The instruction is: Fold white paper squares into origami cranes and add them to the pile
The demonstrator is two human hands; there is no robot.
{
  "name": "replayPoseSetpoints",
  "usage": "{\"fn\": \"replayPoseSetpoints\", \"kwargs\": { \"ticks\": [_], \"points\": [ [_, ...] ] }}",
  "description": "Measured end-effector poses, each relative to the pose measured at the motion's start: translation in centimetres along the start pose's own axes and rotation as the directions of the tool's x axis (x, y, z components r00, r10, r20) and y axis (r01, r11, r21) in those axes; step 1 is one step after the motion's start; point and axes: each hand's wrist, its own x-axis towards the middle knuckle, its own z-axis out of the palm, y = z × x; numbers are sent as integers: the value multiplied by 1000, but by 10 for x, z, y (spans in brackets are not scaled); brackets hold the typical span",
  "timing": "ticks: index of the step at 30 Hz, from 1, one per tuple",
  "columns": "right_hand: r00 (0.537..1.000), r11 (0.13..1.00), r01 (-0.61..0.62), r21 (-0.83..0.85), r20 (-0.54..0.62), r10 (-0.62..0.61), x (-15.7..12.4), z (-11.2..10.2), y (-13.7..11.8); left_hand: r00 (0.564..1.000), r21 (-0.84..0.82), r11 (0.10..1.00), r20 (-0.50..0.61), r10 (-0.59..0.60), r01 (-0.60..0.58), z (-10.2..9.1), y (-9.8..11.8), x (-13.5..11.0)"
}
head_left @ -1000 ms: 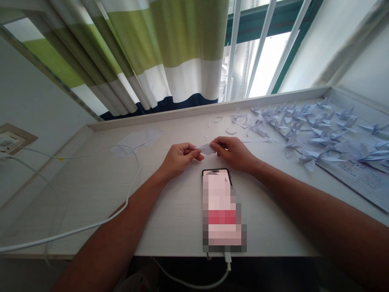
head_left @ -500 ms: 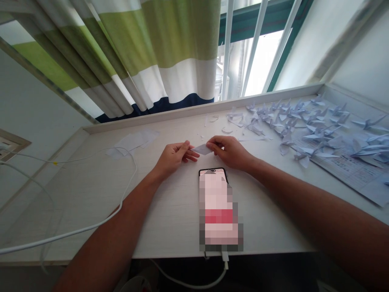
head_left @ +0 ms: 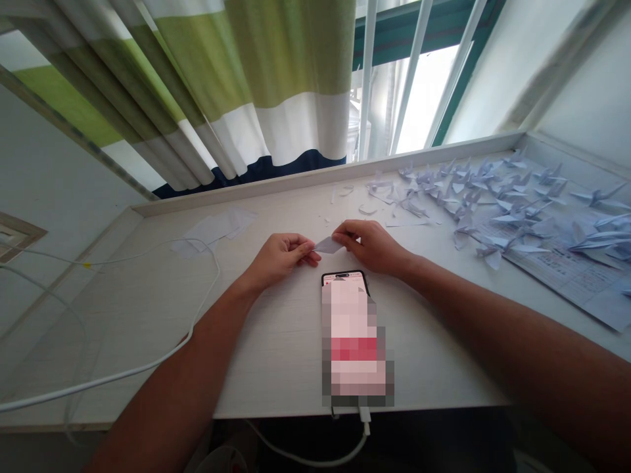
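Observation:
A small folded piece of white paper (head_left: 327, 245) is held between both my hands just above the pale table (head_left: 148, 309). My left hand (head_left: 280, 257) pinches its left end with thumb and fingers closed. My right hand (head_left: 371, 245) pinches its right end, fingers curled. A phone (head_left: 352, 335) lies flat just below my hands, its screen lit, with a cable plugged in at its near end.
Several folded paper cranes (head_left: 493, 197) are strewn over the table's right side, some on a printed sheet (head_left: 572, 276). Paper scraps (head_left: 217, 226) lie at the left. A white cable (head_left: 162, 355) loops across the left. A striped curtain (head_left: 236, 92) and a window stand behind.
The view has shifted slightly, so everything sits a little to the left. Both hands keep hold of the paper, which now shows as a small pointed flap between them.

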Motion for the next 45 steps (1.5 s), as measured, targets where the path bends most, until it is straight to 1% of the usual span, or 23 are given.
{"fn": "replayPoseSetpoints", "kwargs": {
  "ticks": [3, 5, 7, 10, 13, 16, 18, 19, 21, 24, 26, 28, 31, 33, 35, 38, 40, 43, 45],
  "points": [
    [1000, 1000, -7, -1, -4, 7, 0, 1, -2, 999, 134, 990, -9, 43, -41, 2, 2, -1],
    [1000, 1000, -12, -3, -2, 12, 0, 1, -3, 996, 250, 966, -41, 79, -66, 2, 2, -1],
    [1000, 1000, -18, -5, -7, 18, 1, 1, -3, 991, 324, 942, -72, 114, -85, 3, 2, -2],
    [999, 1000, -31, 7, -30, 31, 1, 1, -1, 982, 342, 930, -79, 172, -136, 5, 0, -2],
    [999, 1000, -17, 24, -30, 17, 2, 1, 1, 963, 379, 901, -77, 258, -211, 7, -3, 0],
    [999, 999, 39, 9, -19, -38, 1, 1, 2, 949, 365, 895, -82, 306, -257, 8, -5, 1],
    [995, 995, 101, -1, 5, -101, 0, -1, 2, 935, 357, 890, -102, 340, -285, 8, -7, 2],
    [990, 991, 136, -2, 22, -136, 0, -1, 1, 921, 366, 877, -111, 373, -311, 7, -7, 3],
    [980, 981, 196, -3, 45, -196, -1, -3, 2, 874, 406, 824, -109, 473, -395, 5, -9, 5],
    [969, 969, 246, -4, 38, -246, -1, -4, 5, 798, 497, 707, -48, 601, -503, 3, -13, 9],
    [965, 966, 260, -9, 41, -259, 0, -4, 10, 779, 555, 644, 10, 627, -526, 2, -16, 12],
    [965, 967, 254, -16, 78, -252, 0, -3, 15, 783, 595, 601, 81, 616, -534, 2, -19, 13],
    [960, 970, 237, -48, 165, -226, 1, -3, 22, 782, 589, 573, 175, 598, -570, 1, -21, 13],
    [956, 965, 239, -104, 202, -215, 2, -3, 24, 771, 572, 567, 201, 604, -593, 1, -22, 13],
    [956, 958, 241, -157, 209, -206, 2, -4, 23, 770, 579, 557, 214, 601, -596, 1, -22, 13],
    [953, 956, 246, -162, 222, -207, 3, -5, 19, 795, 617, 546, 237, 558, -567, 2, -20, 14],
    [949, 957, 250, -146, 231, -213, 3, -4, 17, 827, 636, 564, 231, 512, -527, 4, -17, 15],
    [956, 967, 228, -109, 210, -202, 3, -2, 17, 869, 605, 643, 188, 458, -470, 8, -14, 16],
    [965, 976, 202, -87, 188, -183, 3, 0, 17, 886, 577, 689, 151, 439, -439, 11, -11, 16]
  ]
}}
